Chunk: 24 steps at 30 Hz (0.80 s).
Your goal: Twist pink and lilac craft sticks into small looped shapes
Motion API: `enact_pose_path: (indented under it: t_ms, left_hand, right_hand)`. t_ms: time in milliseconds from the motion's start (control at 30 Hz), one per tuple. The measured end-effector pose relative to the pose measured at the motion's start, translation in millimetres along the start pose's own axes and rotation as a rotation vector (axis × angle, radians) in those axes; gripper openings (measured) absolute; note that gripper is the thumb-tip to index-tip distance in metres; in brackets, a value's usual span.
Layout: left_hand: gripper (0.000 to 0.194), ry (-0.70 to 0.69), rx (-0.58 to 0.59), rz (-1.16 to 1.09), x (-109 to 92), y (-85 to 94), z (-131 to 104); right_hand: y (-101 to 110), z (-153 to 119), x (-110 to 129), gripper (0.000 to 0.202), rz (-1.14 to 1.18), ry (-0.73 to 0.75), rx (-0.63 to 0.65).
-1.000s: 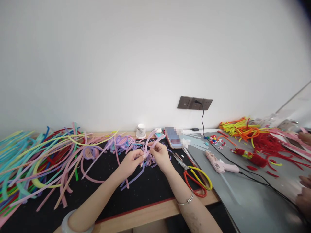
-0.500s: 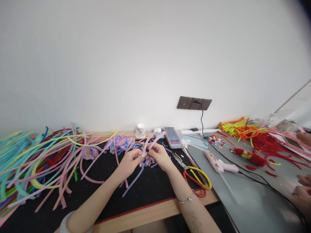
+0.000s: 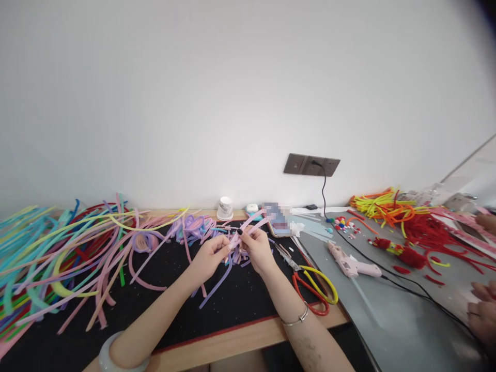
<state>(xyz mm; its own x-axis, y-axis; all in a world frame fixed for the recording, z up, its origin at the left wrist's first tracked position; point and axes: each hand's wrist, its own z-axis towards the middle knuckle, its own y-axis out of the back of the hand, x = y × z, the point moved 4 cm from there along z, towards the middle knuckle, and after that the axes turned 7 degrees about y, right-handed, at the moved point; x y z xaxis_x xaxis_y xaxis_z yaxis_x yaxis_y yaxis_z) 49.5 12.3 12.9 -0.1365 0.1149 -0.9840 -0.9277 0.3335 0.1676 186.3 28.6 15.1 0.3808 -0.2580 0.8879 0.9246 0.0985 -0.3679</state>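
Observation:
My left hand (image 3: 209, 257) and my right hand (image 3: 256, 248) meet above a black mat (image 3: 232, 305) and together pinch a small bunch of pink and lilac pipe cleaners (image 3: 250, 226). The stems stick up and to the right from my fingers. A lilac stem (image 3: 219, 284) hangs down from the bunch onto the mat. Both wrists wear bracelets.
A big heap of pastel pipe cleaners (image 3: 70, 253) covers the left of the table. Scissors with red and yellow handles (image 3: 313, 289), a pink glue gun (image 3: 351, 264) with its cable, a phone (image 3: 277, 219), a small cup (image 3: 225, 207) and red and orange stems (image 3: 411, 227) lie right. Another person's hands (image 3: 480, 310) show at far right.
My hands have kept working the bunch in place; its upper ends tilted lower to the right and the hanging lilac stem shifted slightly. The other person's hand at the right edge moved a little.

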Motion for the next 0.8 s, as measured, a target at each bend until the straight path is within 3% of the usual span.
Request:
enact_pose_path:
  t_ms: [267, 800]
  left_hand:
    - [0.029, 0.031, 0.003, -0.101, -6.7, -0.2, -4.0]
    - [0.027, 0.028, -0.018, -0.088, -7.8, 3.8, -6.4]
  right_hand:
    - [-4.0, -1.9, 3.7, 0.031, 0.056, 0.017, 0.007]
    - [-6.9, -3.6, 9.3, 0.032, 0.103, -0.019, 0.011]
